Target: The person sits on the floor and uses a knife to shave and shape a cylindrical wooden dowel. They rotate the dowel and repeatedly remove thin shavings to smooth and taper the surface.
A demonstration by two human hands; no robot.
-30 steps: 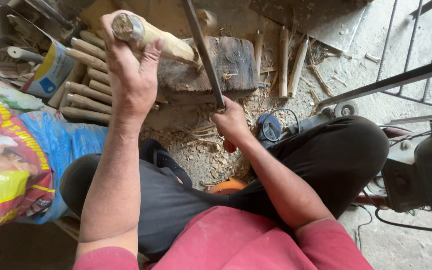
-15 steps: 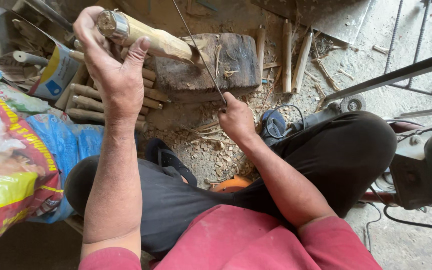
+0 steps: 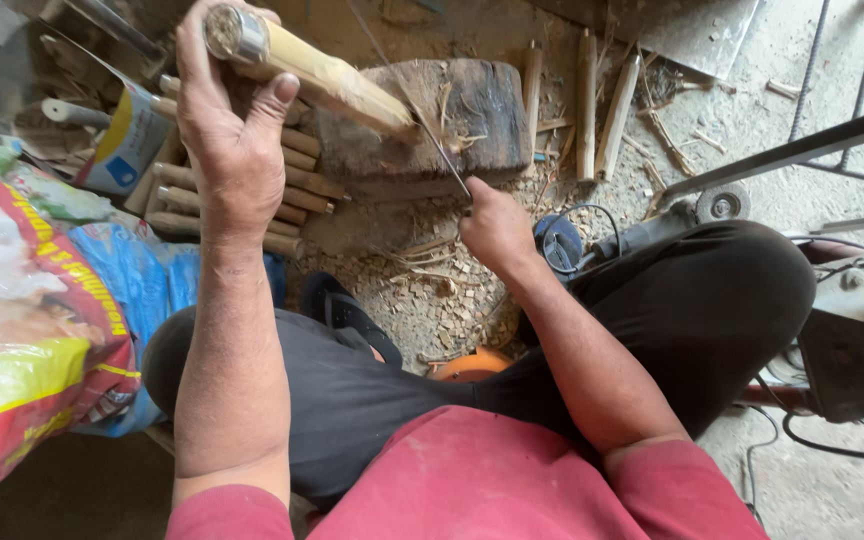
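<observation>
Nearest the camera are a red shirt (image 3: 492, 480) and dark trousers (image 3: 712, 300), the knees spread to either side. Between the legs an orange object (image 3: 472, 365) shows, partly hidden, and a dark sandal (image 3: 347, 315) lies on a litter of wood chips (image 3: 432, 300). At the left a printed plastic sack (image 3: 22, 330) leans over a blue bag (image 3: 152, 275).

The right hand (image 3: 497, 225) is clenched around the handle of a blade (image 3: 432, 140), whose thin edge runs up and left to meet the stick. Just beside this hand lies an angle grinder (image 3: 592, 240) with its cord.

The left hand (image 3: 232, 130) grasps a pale wooden stick (image 3: 322, 75) near its top, fingers wrapped around it just below a metal band (image 3: 242, 35). The stick slants down to the right, its lower end resting on a dark wooden block (image 3: 472, 120), where the blade touches it.

Behind the left hand is a stack of similar sticks (image 3: 252, 185), with a can (image 3: 127, 140) beside them. Beyond the block three more sticks (image 3: 587, 100) stand side by side on the ground. At the far right metal bars (image 3: 812, 145) cross the concrete floor (image 3: 752, 70).
</observation>
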